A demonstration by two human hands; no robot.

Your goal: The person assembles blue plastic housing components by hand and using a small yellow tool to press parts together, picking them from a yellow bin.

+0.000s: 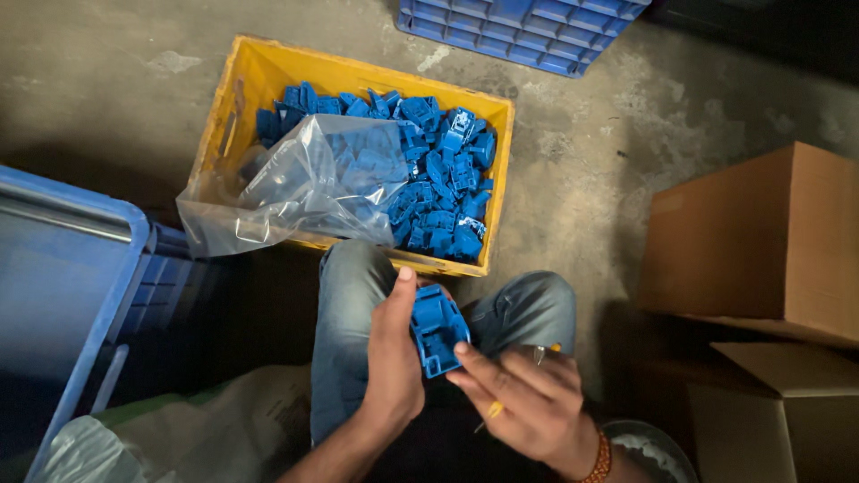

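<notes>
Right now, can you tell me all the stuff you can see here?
yellow crate: one, yellow, on the concrete floor ahead of the knees
loose blue plastic parts: too many to count, blue, piled in the yellow crate
clear plastic bag: one, see-through, draped over the crate's left side
blue crate at left: one, blue, at the left edge
blue crate at top: one, blue, partly out of view at the top
cardboard boxes: two, brown, at right, the lower one open
held blue part: one, blue, above the lap between both hands
jeans: grey-blue, on both knees
left hand: closed on the held blue part
right hand: fingertips touching the part's lower edge, beaded bracelet at the wrist
</notes>
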